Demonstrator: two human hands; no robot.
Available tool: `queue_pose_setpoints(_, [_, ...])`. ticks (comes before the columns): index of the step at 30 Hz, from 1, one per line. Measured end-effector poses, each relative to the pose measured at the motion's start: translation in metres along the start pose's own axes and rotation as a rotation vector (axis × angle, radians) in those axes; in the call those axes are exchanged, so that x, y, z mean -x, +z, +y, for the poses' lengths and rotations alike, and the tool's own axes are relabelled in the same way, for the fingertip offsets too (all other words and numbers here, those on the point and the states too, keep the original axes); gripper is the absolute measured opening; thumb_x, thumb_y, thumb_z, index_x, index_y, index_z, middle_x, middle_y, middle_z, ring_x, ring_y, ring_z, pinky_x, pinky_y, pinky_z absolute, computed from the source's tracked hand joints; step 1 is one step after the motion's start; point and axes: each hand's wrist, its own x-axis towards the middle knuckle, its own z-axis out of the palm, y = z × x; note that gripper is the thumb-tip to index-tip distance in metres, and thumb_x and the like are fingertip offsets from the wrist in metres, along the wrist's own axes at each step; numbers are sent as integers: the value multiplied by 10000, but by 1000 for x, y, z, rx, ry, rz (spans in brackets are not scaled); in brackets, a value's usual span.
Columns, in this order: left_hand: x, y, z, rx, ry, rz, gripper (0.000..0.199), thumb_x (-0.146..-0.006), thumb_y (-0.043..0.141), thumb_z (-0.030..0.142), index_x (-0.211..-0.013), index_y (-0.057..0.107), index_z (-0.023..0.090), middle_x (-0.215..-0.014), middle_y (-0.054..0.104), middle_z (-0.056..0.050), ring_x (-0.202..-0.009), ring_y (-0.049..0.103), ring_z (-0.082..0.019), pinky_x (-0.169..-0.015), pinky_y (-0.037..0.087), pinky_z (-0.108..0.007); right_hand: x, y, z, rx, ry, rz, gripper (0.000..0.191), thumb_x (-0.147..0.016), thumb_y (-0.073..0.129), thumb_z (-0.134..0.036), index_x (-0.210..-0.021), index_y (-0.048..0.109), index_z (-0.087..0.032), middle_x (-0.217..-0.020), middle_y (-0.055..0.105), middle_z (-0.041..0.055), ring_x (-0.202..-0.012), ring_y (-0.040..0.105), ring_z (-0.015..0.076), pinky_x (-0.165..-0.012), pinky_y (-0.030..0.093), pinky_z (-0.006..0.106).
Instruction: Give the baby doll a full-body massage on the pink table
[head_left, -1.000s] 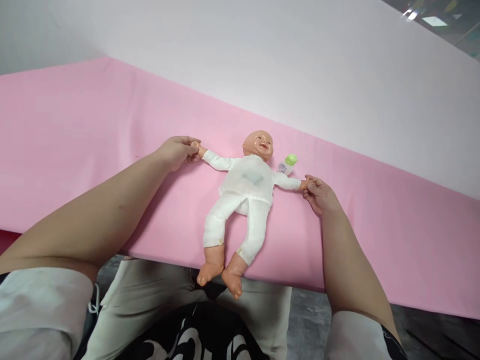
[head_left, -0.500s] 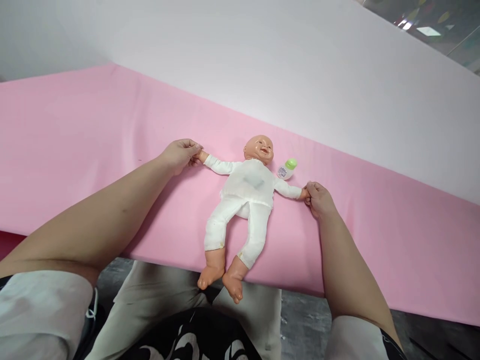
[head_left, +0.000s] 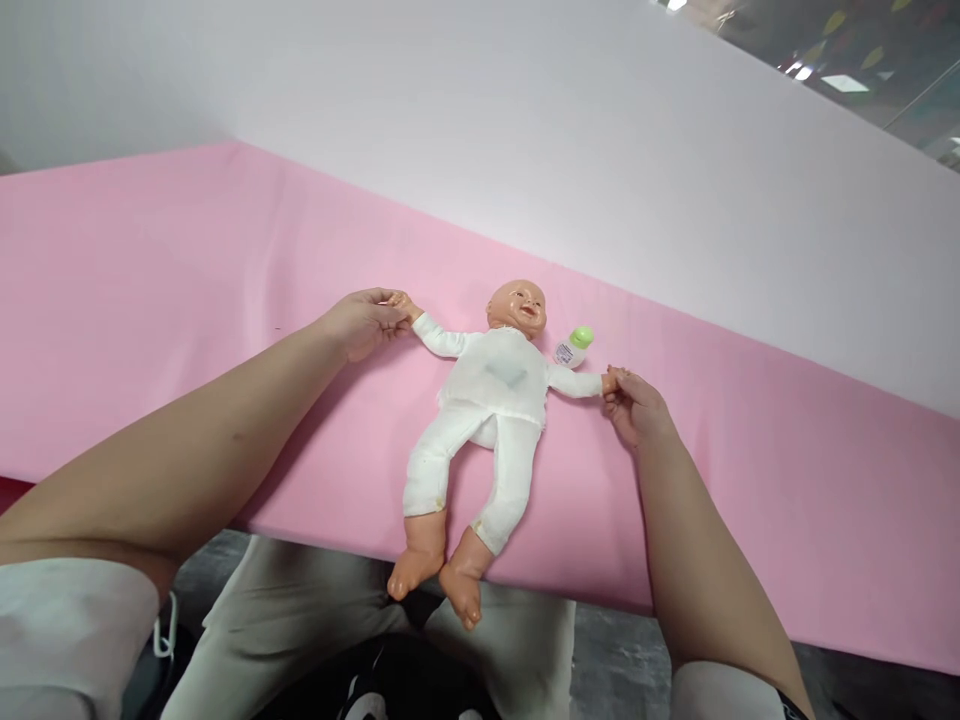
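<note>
A baby doll (head_left: 495, 375) with a white cloth body lies face up on a pink padded surface (head_left: 187, 250). Its head is away from me and its bare plastic feet hang over the near edge. My left hand (head_left: 367, 325) is closed on the doll's hand at the left, fingers and thumb pinching it. At the right, my right hand (head_left: 639, 408) grips the doll's other hand between thumb and fingers. Both doll arms are stretched out sideways. Beside the doll's head, near its right-hand shoulder, lies a small white bottle with a green cap (head_left: 574, 346).
A white wall (head_left: 480, 120) rises behind the pink surface, with a window (head_left: 862, 80) at the upper right. My legs (head_left: 300, 610) are under the near edge, above a grey floor (head_left: 615, 660).
The view has shifted slightly, so the doll appears a little lower. My left hand's fingers have straightened somewhat, and more of the doll's hand shows there. Both hands keep their hold.
</note>
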Motion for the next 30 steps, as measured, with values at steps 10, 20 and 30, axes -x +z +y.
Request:
queue_pose_setpoints(10, [9,16,2,-316,180,31,286,-751,836,244,-951,639,192,-887,716,-48,-774,693,-195,-742,599,-362,4,12,1,201,-171,97,607,-716,923,-610,-1060,611,-219,-832,699,6,-648,681,144,-555,618,252])
queue_pose_setpoints(20, [73,72,9,-1015,785,-390,341,-838,710,308,-1167,774,245,-1174,781,-67,-1095,698,-280,-1003,535,-404,71,92,-5,1037,-926,-284,330,-923,693,-224,-1241,737,-301,-1338,732,65,-1183,701,286,-1067,585,481])
queue_pose_setpoints(30, [63,70,1,-996,794,-266,315,-905,696,408,-1158,783,243,-1086,778,-63,-984,692,-248,-908,527,-355,64,89,-1,1009,-875,-261,417,-949,677,-244,-1361,697,-303,-1345,744,64,-1125,728,279,-1026,595,467])
